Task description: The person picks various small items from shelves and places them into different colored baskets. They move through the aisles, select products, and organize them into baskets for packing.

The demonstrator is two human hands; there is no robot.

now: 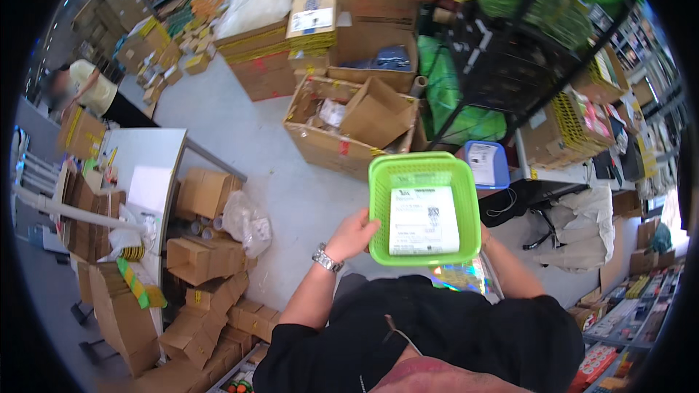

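Observation:
In front of my chest is a bright green plastic basket (379, 213), apparently stacked with another, its rims doubled at the far side. A white printed sheet (424, 224) with a square code lies flat inside. My left hand (355, 234), a metal watch on its wrist, grips the basket's left side. My right hand (484, 234) is at the right side, mostly hidden behind the basket, so its fingers cannot be seen. A shiny holographic package (464, 277) shows below the basket, near my right forearm; what holds it is hidden.
An open carton (338, 155) with smaller boxes stands ahead. A blue lidded bin (489, 164) is right of the basket. A white table (175, 147) and piled cartons (191, 262) are left; a person (95, 87) stands beyond. A black metal rack (491, 82) and a draped chair (581, 224) are right.

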